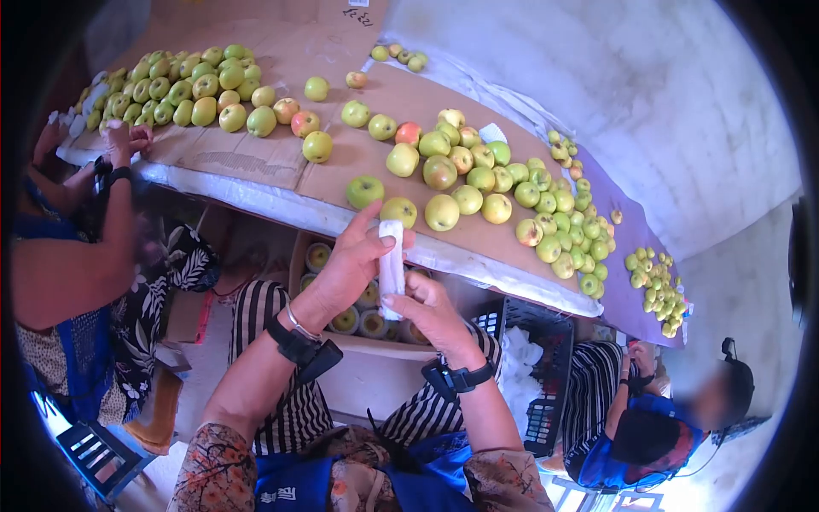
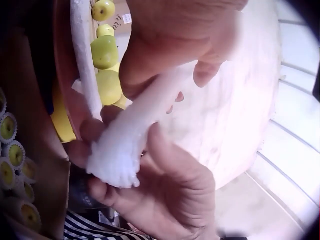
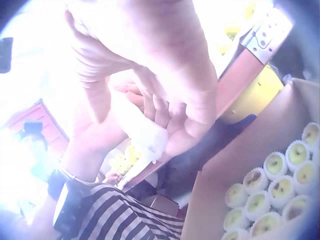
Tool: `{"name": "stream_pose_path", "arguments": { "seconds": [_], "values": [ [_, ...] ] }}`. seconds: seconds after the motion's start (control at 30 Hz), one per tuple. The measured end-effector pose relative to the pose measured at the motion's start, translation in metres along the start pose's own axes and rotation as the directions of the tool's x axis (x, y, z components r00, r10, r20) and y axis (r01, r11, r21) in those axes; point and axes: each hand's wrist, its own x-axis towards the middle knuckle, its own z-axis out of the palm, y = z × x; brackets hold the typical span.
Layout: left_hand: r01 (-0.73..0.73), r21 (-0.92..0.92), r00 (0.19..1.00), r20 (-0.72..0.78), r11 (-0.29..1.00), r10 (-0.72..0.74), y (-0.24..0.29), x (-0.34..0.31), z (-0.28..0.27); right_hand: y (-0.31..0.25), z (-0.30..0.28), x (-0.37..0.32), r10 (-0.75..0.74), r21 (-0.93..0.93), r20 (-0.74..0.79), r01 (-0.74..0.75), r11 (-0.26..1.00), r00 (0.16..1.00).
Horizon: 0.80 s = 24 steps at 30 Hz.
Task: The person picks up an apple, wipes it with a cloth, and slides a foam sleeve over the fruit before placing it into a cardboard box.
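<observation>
A white foam net sleeve (image 1: 392, 269), flattened and narrow, stands upright between both hands in front of the table edge. My left hand (image 1: 351, 260) pinches its upper part, thumb across the front. Lower down, the thumb and fingers of my right hand (image 1: 433, 314) grip it. In the left wrist view the foam sleeve (image 2: 122, 142) shows a ruffled end beside the right hand's fingers (image 2: 162, 150). The right wrist view, partly washed out, shows the foam sleeve (image 3: 150, 137) between the hands. Nearest the left hand are a green apple (image 1: 365, 191) and a yellowish apple (image 1: 398, 212) on the table.
Loose apples (image 1: 439, 172) spread over the cardboard-covered table (image 1: 256, 158). Below its edge, a carton (image 1: 375, 348) contains apples in foam nets (image 3: 274, 166). A black crate (image 1: 559, 363) with white foam nets stands at right. People sit on both sides.
</observation>
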Motion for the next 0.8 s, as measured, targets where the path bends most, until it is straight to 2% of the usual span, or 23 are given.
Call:
{"name": "stream_pose_path", "arguments": {
  "seconds": [0.1,0.17,0.2,0.23,0.3,0.33,0.4,0.47,0.53,0.57,0.67,0.77,0.8],
  "values": [
    [0.007,0.249,0.999,-0.046,0.968,0.005,-0.007,0.008,-0.013,-0.017,-0.005,0.009,-0.056,-0.086,-0.026,0.054,0.995,0.998],
    [0.036,0.338,0.998,0.044,0.94,-0.054,-0.005,0.005,-0.016,-0.019,-0.012,0.021,-0.111,-0.201,-0.001,0.108,0.974,0.994],
    [0.049,0.381,0.992,0.085,0.923,-0.088,-0.004,0.002,-0.017,-0.024,-0.014,0.025,-0.1,-0.202,0.028,0.104,0.974,0.995],
    [-0.01,0.359,1.0,0.031,0.933,-0.002,-0.007,0.002,-0.016,-0.031,-0.016,0.027,-0.089,-0.203,0.058,0.099,0.974,0.994],
    [-0.018,0.274,0.993,-0.11,0.961,0.05,-0.002,0.009,-0.021,-0.039,-0.021,0.038,-0.112,-0.157,0.067,0.121,0.98,0.991],
    [-0.026,0.232,0.98,-0.184,0.972,0.07,0.001,0.012,-0.024,-0.045,-0.031,0.043,-0.148,-0.408,-0.031,0.123,0.905,0.989],
    [-0.035,0.203,0.966,-0.244,0.979,0.085,0.009,0.015,-0.033,-0.047,-0.055,0.069,-0.335,-0.562,-0.189,0.178,0.808,0.923],
    [-0.05,0.155,0.957,-0.276,0.987,0.092,0.014,0.015,-0.035,-0.065,-0.072,0.09,-0.377,-0.723,-0.354,0.005,0.69,0.856],
    [-0.025,0.122,0.956,-0.288,0.992,0.059,0.014,0.016,-0.036,-0.069,-0.09,0.119,-0.473,-0.927,-0.322,-0.171,0.334,0.82],
    [-0.013,0.106,0.955,-0.293,0.994,0.044,0.013,0.017,-0.036,-0.068,-0.097,0.132,-0.515,-0.957,-0.288,-0.259,0.129,0.807],
    [-0.012,0.084,0.956,-0.291,0.996,0.036,0.015,0.019,-0.034,-0.067,-0.099,0.163,-0.356,-0.938,-0.315,-0.345,-0.022,0.88],
    [-0.011,0.083,0.955,-0.294,0.996,0.035,0.012,0.024,-0.038,-0.059,-0.1,0.183,-0.267,-0.931,-0.317,-0.353,-0.097,0.91],
    [-0.015,0.095,0.955,-0.294,0.995,0.043,0.012,0.024,-0.038,-0.059,-0.101,0.187,-0.265,-0.934,-0.335,-0.355,-0.03,0.904]
  ]
}}
